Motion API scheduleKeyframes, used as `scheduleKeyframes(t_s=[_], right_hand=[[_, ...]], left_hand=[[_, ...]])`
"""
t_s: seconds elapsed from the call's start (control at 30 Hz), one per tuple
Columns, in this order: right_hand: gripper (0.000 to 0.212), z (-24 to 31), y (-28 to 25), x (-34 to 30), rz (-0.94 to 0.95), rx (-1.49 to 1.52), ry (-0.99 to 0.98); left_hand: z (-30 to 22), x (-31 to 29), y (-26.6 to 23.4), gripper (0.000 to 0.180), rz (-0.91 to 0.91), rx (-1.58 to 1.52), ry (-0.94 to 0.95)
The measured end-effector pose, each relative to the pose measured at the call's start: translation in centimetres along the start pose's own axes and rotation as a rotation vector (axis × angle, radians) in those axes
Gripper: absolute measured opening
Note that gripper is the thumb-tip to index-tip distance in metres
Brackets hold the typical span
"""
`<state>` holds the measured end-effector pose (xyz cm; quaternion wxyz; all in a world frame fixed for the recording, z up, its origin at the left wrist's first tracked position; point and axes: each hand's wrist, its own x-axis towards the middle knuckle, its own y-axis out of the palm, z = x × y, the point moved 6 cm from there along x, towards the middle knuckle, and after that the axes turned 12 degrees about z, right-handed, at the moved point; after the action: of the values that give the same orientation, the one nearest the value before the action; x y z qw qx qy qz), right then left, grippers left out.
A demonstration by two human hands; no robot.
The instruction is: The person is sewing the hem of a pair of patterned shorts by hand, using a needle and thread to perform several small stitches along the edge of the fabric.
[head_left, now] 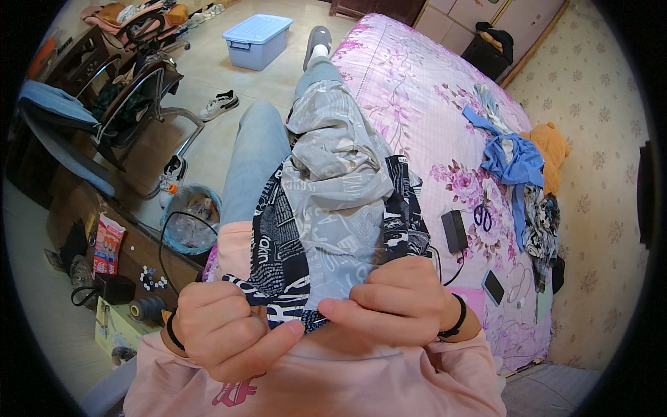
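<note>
Black-and-grey printed garment (340, 187) laid over jeans-clad legs (260, 142), near edge before the pink top (347, 386). Pinched there between thumbs and curled fingers of left hand (233, 326) and right hand (399, 302) (dark bands (455, 317) on both wrists). Noted on floral bed (396, 90), rightward: blue-handled scissors (482, 213), phone (493, 286).

Holding left hand (217, 321) and right hand (403, 300) near each other, with fingers (208, 297) curled under and with thumbs (274, 345) pointing inward, just apart; stretching right leg (317, 72) farther forward than left leg (258, 149).
</note>
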<state>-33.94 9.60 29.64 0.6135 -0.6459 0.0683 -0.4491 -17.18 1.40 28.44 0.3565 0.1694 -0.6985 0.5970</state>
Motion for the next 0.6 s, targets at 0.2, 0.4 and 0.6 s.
scheduleKeyframes(t_s=[0.2, 0.4, 0.6], right_hand=[[0.037, 0.08, 0.08, 0.05, -0.013, -0.020, -0.010], [0.037, 0.29, 0.18, -0.03, -0.005, -0.030, -0.014], [0.032, 0.18, 0.25, -0.20, -0.025, 0.001, 0.014]], left_hand=[[-0.04, 0.03, -0.04, 0.046, 0.020, -0.015, -0.029], [-0.08, 0.06, -0.04, 0.047, 0.025, -0.002, -0.019], [0.14, 0.22, 0.07, 0.053, 0.026, -0.003, -0.033]])
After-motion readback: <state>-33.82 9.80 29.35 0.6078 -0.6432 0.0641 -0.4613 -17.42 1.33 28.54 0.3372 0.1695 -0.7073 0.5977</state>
